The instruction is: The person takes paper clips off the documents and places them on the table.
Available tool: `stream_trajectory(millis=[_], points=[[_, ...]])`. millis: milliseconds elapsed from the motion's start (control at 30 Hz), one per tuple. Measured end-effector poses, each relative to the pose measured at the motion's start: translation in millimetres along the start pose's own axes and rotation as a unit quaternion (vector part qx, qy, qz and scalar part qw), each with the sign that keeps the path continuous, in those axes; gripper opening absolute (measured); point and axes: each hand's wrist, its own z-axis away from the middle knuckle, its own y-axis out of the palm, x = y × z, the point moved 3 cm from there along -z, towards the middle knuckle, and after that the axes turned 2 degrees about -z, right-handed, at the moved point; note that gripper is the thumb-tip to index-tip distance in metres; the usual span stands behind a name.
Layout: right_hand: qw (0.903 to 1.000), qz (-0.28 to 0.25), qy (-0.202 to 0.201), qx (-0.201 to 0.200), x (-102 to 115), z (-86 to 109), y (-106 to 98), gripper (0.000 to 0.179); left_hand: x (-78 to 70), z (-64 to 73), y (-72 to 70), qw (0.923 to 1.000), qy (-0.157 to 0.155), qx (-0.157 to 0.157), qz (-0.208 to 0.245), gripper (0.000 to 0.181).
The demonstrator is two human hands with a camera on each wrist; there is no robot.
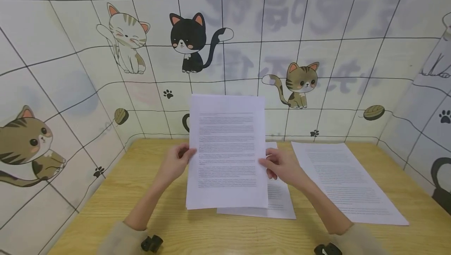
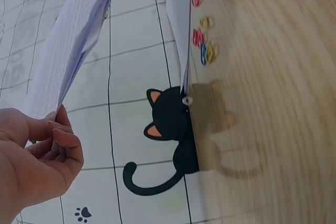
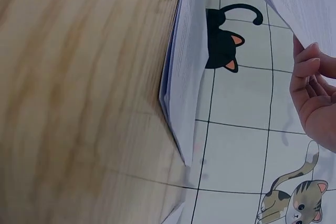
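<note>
Both hands hold a thin stack of printed sheets [image 1: 227, 149] upright over the table, text facing the head camera. My left hand [image 1: 177, 162] pinches its left edge between thumb and fingers. On the opposite edge, my right hand [image 1: 283, 167] grips with the thumb in front and fingers behind. In the left wrist view, the left hand [image 2: 44, 158] pinches near a corner of the held sheets [image 2: 79, 40], whose layers fan slightly apart. The right wrist view shows the right hand [image 3: 317, 90] at the sheets' edge [image 3: 304, 6].
Behind the held sheets, more printed paper [image 1: 280, 198] lies on the wooden table [image 1: 158, 216]. Another printed sheet [image 1: 347, 184] lies to the right. Several small coloured clips [image 2: 203, 38] rest on the table in the left wrist view. Walls with a cat-patterned covering [image 1: 243, 59] enclose the table.
</note>
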Motion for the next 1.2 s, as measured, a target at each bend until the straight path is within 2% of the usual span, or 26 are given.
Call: stream_trajectory(millis=[133,267,467,733,933,1200], points=[[0.9996,0.016,0.014,-0.017,1.4,-8.2,14.8,0.015,8.2,-2.0,-10.6,0.9997,-0.016,-0.012,-0.013,0.017],[0.9990,0.011,0.036,-0.024,5.2,-17.5,31.5,0.020,15.3,-3.0,-21.6,0.9990,-0.031,-0.025,-0.021,0.021],[0.9973,0.007,0.058,-0.046,14.2,-31.4,56.9,0.028,26.9,-5.8,-37.6,0.9962,-0.055,-0.039,-0.056,0.026],[0.9945,-0.014,0.074,-0.073,21.2,-50.7,88.8,0.022,47.5,-9.2,-60.3,0.9916,-0.054,-0.060,-0.102,0.027],[0.9947,-0.042,0.077,-0.053,26.7,-64.0,111.8,0.017,55.5,-9.1,-79.2,0.9879,-0.057,-0.073,-0.124,0.025],[0.9894,-0.088,0.115,-0.008,33.0,-73.3,142.0,0.025,76.2,-3.7,-99.3,0.9764,-0.101,-0.080,-0.173,0.027]])
